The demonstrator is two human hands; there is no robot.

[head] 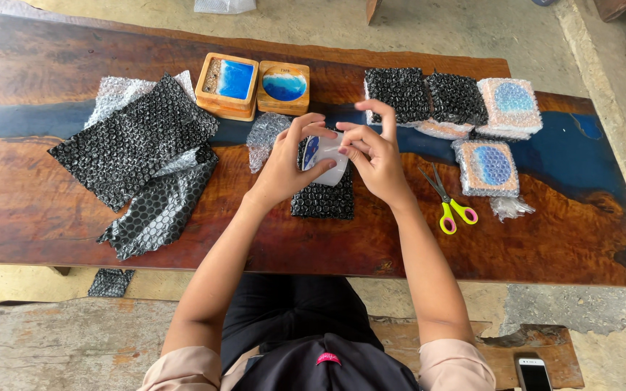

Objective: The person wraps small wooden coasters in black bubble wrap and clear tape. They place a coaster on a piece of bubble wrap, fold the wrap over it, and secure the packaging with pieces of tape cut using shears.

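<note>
We see the left hand and the right hand meeting above the middle of the table, both pinching a small roll of clear tape; the right fingertips pick at its edge. Directly beneath them lies a black bubble-wrap bundle, resting flat on the wood, with a scrap of clear wrap just beside it.

To the right, we count several wrapped bundles grouped near the far edge, and one more wrapped coaster nearer us, so we judge that a good share of the wrapping is finished. Yellow-handled scissors lie beside it, closed or nearly so.

Behind the hands, two wooden coasters with blue resin stand unwrapped, so we judge those remain. On the left, loose sheets of black bubble wrap are spread and overlapping. A phone rests on the bench near us.
</note>
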